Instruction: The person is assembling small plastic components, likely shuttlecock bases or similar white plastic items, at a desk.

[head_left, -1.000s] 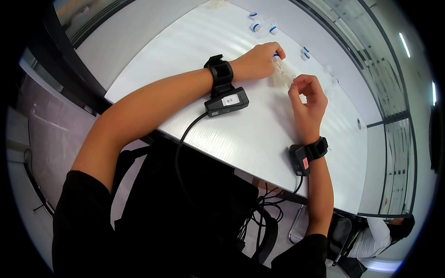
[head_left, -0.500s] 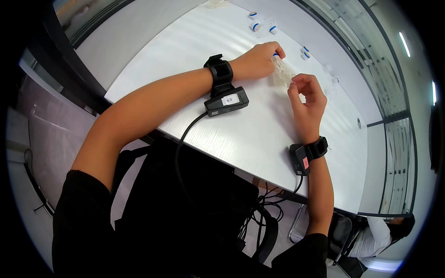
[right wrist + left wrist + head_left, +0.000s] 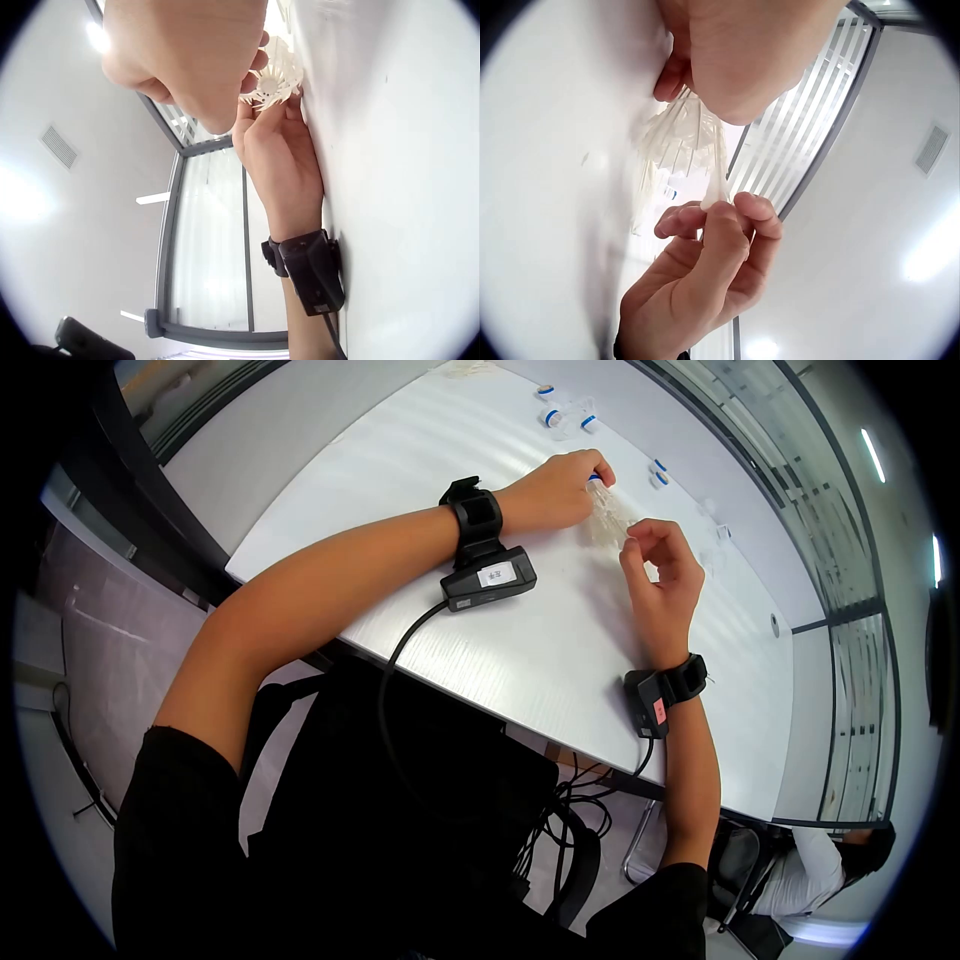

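Observation:
My left hand grips the top of a pale, translucent thing with many thin ribs, beside a bit of blue. Seen from the left wrist, the ribs fan out below my left hand, and my right hand pinches a whitish tip between thumb and fingers. In the head view my right hand is curled close to the ribbed thing's lower end. The right wrist view shows its round, spiky end between my right hand and my left hand.
Several small white pieces with blue bands lie along the far side of the white table. A pale item lies at the far left corner. Panels border the table, cables hang below it, and a person in white sits at the lower right.
My right hand has shifted very slightly left, and the ribbed thing's outline between the hands has altered a little. My left hand stays where it was.

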The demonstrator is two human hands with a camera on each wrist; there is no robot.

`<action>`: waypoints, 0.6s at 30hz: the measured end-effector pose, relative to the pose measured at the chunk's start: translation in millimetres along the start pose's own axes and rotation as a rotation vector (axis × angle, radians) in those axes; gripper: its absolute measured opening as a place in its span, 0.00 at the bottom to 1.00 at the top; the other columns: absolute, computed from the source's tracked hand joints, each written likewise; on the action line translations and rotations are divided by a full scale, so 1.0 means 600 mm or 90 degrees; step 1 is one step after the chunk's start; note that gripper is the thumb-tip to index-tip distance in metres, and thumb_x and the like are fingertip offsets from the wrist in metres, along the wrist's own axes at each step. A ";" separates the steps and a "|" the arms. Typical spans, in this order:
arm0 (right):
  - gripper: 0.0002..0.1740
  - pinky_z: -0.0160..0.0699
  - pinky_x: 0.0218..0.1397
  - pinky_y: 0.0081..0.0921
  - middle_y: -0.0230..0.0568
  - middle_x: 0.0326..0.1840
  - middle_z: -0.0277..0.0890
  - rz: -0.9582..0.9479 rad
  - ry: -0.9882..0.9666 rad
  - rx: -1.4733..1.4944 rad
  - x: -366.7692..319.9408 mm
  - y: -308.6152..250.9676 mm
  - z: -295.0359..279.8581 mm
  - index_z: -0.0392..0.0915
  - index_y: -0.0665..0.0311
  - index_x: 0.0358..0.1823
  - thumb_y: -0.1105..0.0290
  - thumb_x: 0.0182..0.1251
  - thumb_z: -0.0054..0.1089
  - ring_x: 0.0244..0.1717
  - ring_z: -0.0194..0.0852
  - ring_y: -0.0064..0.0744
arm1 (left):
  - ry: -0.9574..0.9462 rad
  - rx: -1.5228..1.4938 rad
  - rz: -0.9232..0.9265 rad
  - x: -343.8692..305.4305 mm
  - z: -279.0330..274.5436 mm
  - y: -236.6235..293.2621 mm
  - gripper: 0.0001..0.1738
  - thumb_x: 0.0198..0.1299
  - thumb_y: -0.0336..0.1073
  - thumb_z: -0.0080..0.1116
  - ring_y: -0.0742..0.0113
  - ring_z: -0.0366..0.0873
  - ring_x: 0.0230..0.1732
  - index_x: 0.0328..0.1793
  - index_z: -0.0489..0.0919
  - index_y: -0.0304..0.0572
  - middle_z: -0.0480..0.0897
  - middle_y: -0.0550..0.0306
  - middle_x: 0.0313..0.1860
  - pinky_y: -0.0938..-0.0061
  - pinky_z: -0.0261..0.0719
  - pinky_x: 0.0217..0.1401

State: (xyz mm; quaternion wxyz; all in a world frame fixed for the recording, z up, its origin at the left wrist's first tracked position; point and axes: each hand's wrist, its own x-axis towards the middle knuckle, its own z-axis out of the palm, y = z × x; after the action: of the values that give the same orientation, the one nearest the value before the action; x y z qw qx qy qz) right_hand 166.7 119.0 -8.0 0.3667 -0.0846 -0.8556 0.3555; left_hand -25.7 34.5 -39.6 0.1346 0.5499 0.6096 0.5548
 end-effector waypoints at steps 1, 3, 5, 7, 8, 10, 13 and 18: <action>0.06 0.73 0.37 0.16 0.27 0.30 0.79 -0.005 0.000 0.005 0.000 0.001 0.000 0.80 0.66 0.42 0.80 0.64 0.63 0.30 0.76 0.14 | -0.001 0.001 0.001 0.004 0.000 0.001 0.20 0.61 0.23 0.49 0.66 0.82 0.42 0.60 0.77 0.36 0.84 0.49 0.45 0.71 0.80 0.47; 0.06 0.74 0.37 0.16 0.27 0.30 0.79 -0.016 0.002 0.015 0.001 0.004 0.001 0.80 0.66 0.42 0.80 0.64 0.63 0.30 0.76 0.14 | 0.003 -0.008 0.010 0.006 0.002 0.000 0.20 0.61 0.23 0.50 0.66 0.82 0.43 0.60 0.77 0.36 0.84 0.49 0.45 0.71 0.80 0.47; 0.06 0.74 0.37 0.16 0.27 0.30 0.79 -0.015 0.003 0.000 0.002 0.000 0.000 0.80 0.66 0.42 0.80 0.64 0.63 0.30 0.76 0.15 | 0.004 -0.009 0.018 0.004 0.002 -0.005 0.20 0.61 0.23 0.50 0.66 0.82 0.43 0.60 0.77 0.36 0.84 0.49 0.45 0.71 0.80 0.47; 0.06 0.74 0.38 0.16 0.28 0.30 0.80 -0.014 0.000 -0.001 -0.001 0.002 0.002 0.80 0.66 0.42 0.80 0.64 0.63 0.30 0.76 0.15 | -0.001 -0.003 0.032 0.004 0.000 -0.004 0.21 0.60 0.23 0.50 0.65 0.82 0.43 0.60 0.77 0.36 0.84 0.48 0.46 0.71 0.80 0.47; 0.06 0.74 0.37 0.16 0.28 0.30 0.80 -0.018 0.000 0.002 -0.001 0.006 0.002 0.80 0.66 0.42 0.80 0.64 0.63 0.30 0.76 0.15 | -0.003 -0.005 0.022 0.004 0.000 -0.003 0.21 0.60 0.23 0.50 0.65 0.82 0.43 0.60 0.77 0.36 0.84 0.48 0.46 0.71 0.80 0.47; 0.06 0.74 0.37 0.16 0.28 0.30 0.80 -0.021 0.002 0.003 0.001 0.007 -0.001 0.80 0.66 0.42 0.80 0.64 0.63 0.30 0.76 0.14 | -0.007 -0.008 0.003 0.006 0.001 -0.003 0.21 0.60 0.23 0.50 0.65 0.82 0.43 0.61 0.77 0.36 0.84 0.49 0.46 0.71 0.80 0.47; 0.06 0.74 0.38 0.17 0.29 0.31 0.81 -0.017 -0.005 0.005 0.000 0.005 0.002 0.80 0.67 0.42 0.80 0.64 0.63 0.30 0.76 0.14 | 0.007 0.010 0.039 0.004 0.001 -0.004 0.21 0.60 0.23 0.50 0.66 0.81 0.42 0.61 0.77 0.36 0.84 0.49 0.46 0.71 0.80 0.46; 0.06 0.74 0.37 0.17 0.29 0.31 0.81 -0.022 -0.010 -0.009 0.001 0.001 0.000 0.80 0.67 0.42 0.80 0.64 0.63 0.29 0.75 0.14 | -0.008 -0.003 0.011 0.006 -0.001 0.000 0.21 0.60 0.23 0.49 0.67 0.81 0.41 0.61 0.77 0.36 0.84 0.50 0.45 0.72 0.79 0.45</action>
State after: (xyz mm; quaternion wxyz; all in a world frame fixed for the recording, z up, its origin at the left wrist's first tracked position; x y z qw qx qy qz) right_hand 166.3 119.6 -8.2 0.3652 -0.0695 -0.8624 0.3436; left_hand -27.2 37.2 -37.6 0.1352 0.5581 0.6027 0.5541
